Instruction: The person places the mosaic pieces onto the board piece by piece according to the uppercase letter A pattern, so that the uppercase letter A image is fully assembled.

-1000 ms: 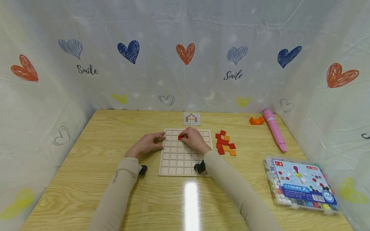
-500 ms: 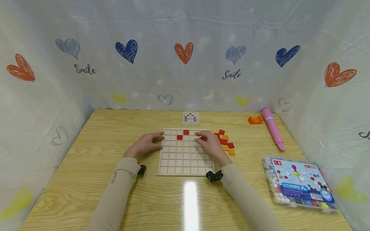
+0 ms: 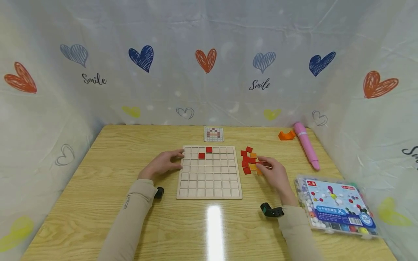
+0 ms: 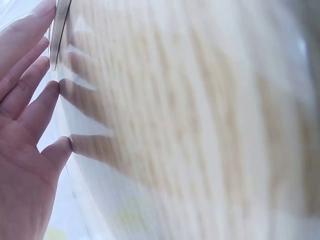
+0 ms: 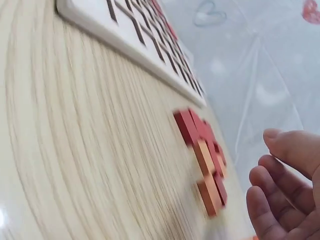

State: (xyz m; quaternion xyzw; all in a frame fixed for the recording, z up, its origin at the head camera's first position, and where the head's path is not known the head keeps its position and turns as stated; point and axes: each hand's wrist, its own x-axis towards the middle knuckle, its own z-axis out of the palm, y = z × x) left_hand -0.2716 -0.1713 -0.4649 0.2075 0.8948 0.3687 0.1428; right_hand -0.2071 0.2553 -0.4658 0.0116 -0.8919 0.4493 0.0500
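A wooden grid board (image 3: 209, 175) lies mid-table, with one red tile (image 3: 209, 149) in its far row and a second red tile (image 3: 201, 156) one row nearer and to the left. My left hand (image 3: 160, 165) rests by the board's left edge, fingers extended, fingertips at the rim; in the left wrist view the fingers (image 4: 37, 112) are spread on the table. To the board's right lies a loose cluster of red and orange tiles (image 3: 247, 170). Over its right side hovers my right hand (image 3: 275, 174), fingers loosely bent, apart from the tiles (image 5: 187, 127) in the right wrist view.
Behind the board lies a small card (image 3: 213, 134) with a gridded pattern. At the back right are an orange curved piece (image 3: 286, 136) and a pink pen-shaped tool (image 3: 307, 146). A clear case (image 3: 337, 206) of coloured beads with a printed label stands at the right.
My right hand has released the red tile on the board and moved right to the loose tiles, uncovering both red tiles on the grid. My left hand stays at the board's edge.
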